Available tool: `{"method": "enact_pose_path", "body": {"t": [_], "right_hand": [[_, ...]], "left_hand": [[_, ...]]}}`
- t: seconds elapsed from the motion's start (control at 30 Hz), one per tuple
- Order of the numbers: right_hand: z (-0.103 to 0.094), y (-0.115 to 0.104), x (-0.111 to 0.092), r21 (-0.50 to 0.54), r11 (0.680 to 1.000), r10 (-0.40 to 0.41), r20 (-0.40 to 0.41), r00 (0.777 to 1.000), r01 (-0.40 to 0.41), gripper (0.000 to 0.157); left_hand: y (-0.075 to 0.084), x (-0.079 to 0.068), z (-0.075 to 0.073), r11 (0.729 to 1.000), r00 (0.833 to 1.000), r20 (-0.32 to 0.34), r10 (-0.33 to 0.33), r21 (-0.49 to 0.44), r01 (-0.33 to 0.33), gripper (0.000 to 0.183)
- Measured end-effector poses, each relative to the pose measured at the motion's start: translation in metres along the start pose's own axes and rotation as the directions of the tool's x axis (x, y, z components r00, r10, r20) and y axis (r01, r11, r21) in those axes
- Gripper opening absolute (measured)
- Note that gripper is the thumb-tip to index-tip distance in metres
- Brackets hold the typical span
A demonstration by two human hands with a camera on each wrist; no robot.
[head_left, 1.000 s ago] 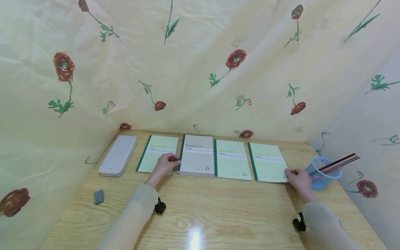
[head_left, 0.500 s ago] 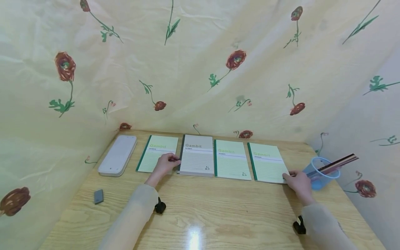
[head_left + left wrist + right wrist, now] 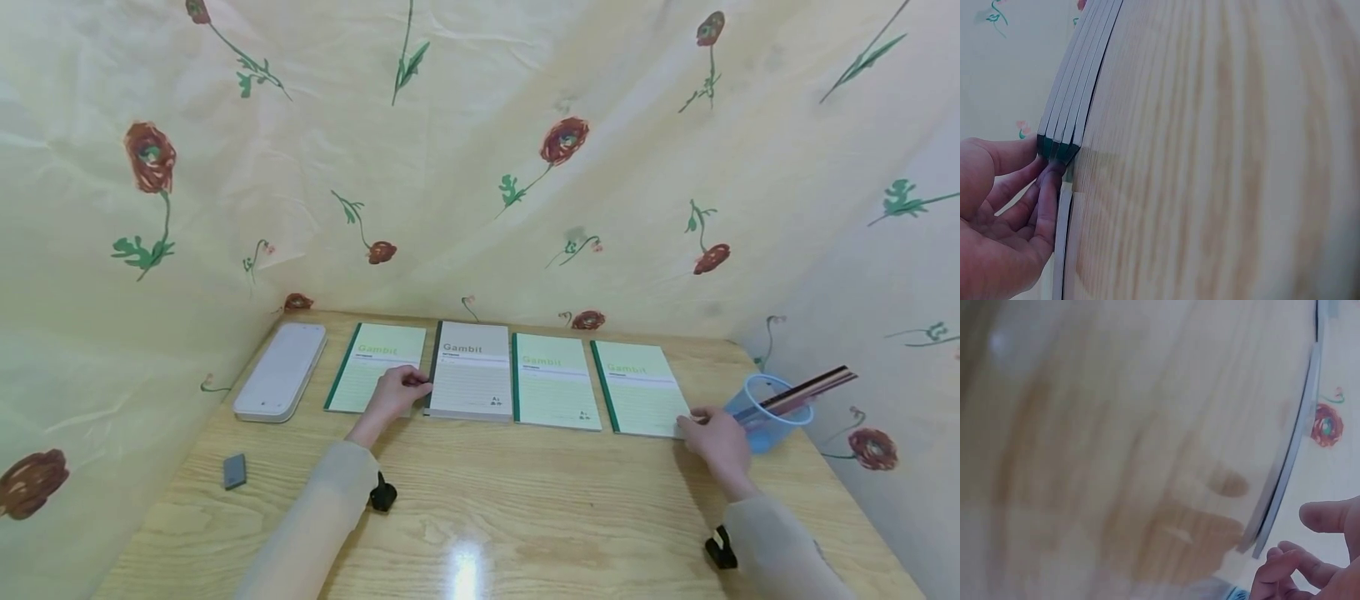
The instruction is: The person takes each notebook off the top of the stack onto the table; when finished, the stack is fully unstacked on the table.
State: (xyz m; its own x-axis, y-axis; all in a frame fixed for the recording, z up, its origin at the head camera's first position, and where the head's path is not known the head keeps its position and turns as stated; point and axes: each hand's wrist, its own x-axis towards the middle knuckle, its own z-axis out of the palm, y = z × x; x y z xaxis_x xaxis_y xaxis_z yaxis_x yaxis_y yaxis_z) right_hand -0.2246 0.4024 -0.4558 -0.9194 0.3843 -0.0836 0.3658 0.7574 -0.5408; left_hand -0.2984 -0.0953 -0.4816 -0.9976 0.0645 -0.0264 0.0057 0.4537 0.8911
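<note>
Left hand (image 3: 393, 392): the fingers pinched the dark spine of a stack of notebooks (image 3: 476, 387), the thumb at its upper edge and a finger at the lower one; the stack lay on the table (image 3: 525, 492), extending rightward from the fingertips. A pale green notebook (image 3: 388, 342) lay partly beneath this hand, just left of the pinch. Right hand (image 3: 718, 442): the thumb stood apart from the loosely curled fingers, at the near right corner of the end notebook (image 3: 637, 392); contact with the cover could not be determined. Another green notebook (image 3: 557, 383) lay between the two sets of fingers, just right of the stack. Just right of the right hand's fingers, a blue cup (image 3: 767, 436) held slender sticks (image 3: 813, 392) that leaned over its rim. Well left of the left hand's fingers were a white case (image 3: 281, 371) and, nearer the wearer, a small grey block (image 3: 235, 472).
</note>
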Motion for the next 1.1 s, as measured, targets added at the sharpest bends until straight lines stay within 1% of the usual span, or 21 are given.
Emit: {"method": "enact_pose_path", "body": {"t": [0.13, 0.27, 0.43, 0.57, 0.7, 0.9, 1.1], "right_hand": [[0.002, -0.01, -0.002, 0.028, 0.999, -0.04, 0.006, 0.999, 0.04, 0.056], [0.009, -0.026, 0.0, 0.042, 0.996, -0.082, -0.003, 0.997, 0.082, 0.053], [0.018, -0.057, 0.002, 0.034, 0.99, -0.136, -0.015, 0.991, 0.137, 0.05], [0.029, -0.084, 0.001, 0.065, 0.985, -0.162, -0.006, 0.987, 0.162, 0.047], [0.044, -0.109, -0.002, 0.115, 0.976, -0.188, 0.022, 0.982, 0.184, 0.045], [0.073, -0.14, -0.007, 0.167, 0.956, -0.253, 0.055, 0.966, 0.241, 0.042], [0.105, -0.166, -0.015, 0.174, 0.945, -0.297, 0.095, 0.95, 0.278, 0.04]], "left_hand": [[0.0, 0.0, 0.001, 1.0, 1.0, 0.001, 0.004, 0.005, -0.004, 0.018], [-0.001, 0.001, 0.001, 1.0, 1.0, -0.001, 0.004, 0.006, -0.004, 0.018], [-0.002, 0.001, 0.001, 1.0, 1.0, -0.006, 0.0, 0.0, 0.0, 0.017], [-0.001, 0.0, 0.001, 1.0, 1.0, -0.007, 0.003, 0.001, -0.003, 0.017], [-0.001, 0.0, 0.001, 1.0, 1.0, -0.008, 0.001, -0.003, -0.001, 0.016], [-0.001, 0.001, 0.0, 1.0, 1.0, -0.009, 0.005, -0.002, -0.005, 0.016], [-0.002, 0.001, 0.001, 1.0, 1.0, -0.007, 0.008, 0.007, -0.008, 0.017]]}}
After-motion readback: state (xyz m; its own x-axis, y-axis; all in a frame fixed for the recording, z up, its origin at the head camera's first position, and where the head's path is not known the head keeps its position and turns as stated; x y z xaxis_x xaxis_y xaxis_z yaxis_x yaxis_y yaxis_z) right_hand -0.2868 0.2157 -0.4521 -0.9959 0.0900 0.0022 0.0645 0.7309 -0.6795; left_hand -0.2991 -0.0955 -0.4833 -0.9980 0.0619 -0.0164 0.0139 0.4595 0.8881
